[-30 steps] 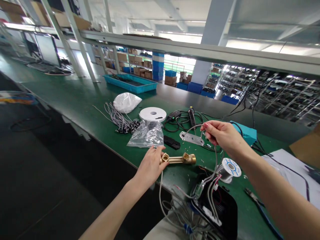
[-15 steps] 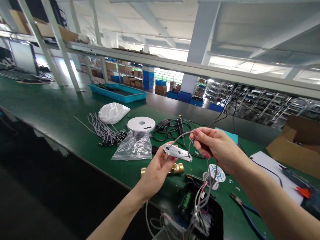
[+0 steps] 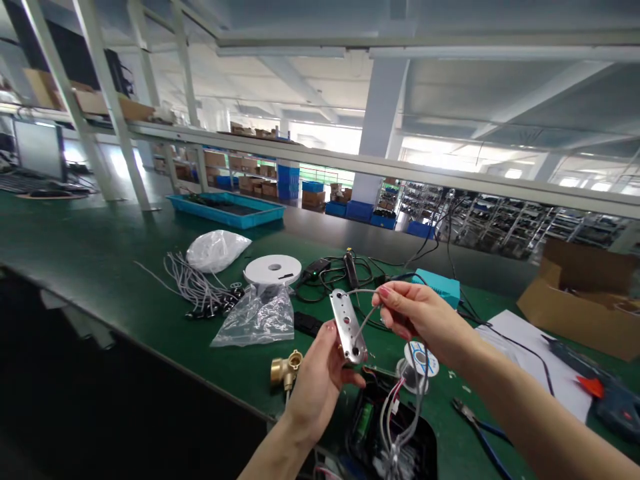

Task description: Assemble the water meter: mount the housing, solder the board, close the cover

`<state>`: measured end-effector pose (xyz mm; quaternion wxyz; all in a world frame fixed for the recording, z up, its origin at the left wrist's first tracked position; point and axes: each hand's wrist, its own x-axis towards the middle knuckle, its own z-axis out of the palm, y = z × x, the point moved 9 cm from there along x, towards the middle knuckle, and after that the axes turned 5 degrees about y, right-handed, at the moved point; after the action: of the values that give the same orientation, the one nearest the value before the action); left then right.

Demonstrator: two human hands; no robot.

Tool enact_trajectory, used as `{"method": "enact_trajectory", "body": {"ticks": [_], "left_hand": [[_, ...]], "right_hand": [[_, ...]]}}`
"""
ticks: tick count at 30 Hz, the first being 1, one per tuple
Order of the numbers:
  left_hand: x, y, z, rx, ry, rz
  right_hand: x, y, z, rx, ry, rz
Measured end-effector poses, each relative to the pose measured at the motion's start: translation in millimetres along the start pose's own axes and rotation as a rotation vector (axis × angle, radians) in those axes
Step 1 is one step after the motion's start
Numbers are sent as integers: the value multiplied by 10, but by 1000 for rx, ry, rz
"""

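Silvery round-ended plate (image 3: 346, 329), slim grey cables (image 3: 367, 319) in both hands (image 3: 317, 380) (image 3: 420, 313)

Bright windows (image 3: 334, 140) flank the square column (image 3: 381, 120) I see remotely, beyond a long green desk (image 3: 100, 250) and left of crowded metal racks (image 3: 515, 217).

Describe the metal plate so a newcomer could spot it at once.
Look over the green workbench to the person's left hand. It holds the slim metal plate, tilted. Unlike the brass fitting nearby, the plate is flat and silvery, dotted with holes, with grey cable at both ends.
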<state>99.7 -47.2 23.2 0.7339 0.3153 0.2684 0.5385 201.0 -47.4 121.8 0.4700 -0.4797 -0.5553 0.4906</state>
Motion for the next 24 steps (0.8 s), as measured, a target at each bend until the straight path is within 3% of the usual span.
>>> {"method": "enact_trajectory", "body": {"ticks": [5,12,15,17,20,24], "left_hand": [[45,-74,-36,-131,68,-21],[-38,-128,138,-289,-131,-157],[-88,-165,149,-249,-134,-178],[-98,-176,106,-117,-84,-102],[-137,-62,59,204,-19,190],[-288,85,175,638,-80,566]], "right_hand": [[-82,131,82,-44,-138,31],[-228,122,192,-79,-306,57],[-283,120,202,-135,-331,65],[-286,177,185,-133,-286,114],[-263,369,120,-134,-158,241],[-238,559,116,-205,-115,245]]}}
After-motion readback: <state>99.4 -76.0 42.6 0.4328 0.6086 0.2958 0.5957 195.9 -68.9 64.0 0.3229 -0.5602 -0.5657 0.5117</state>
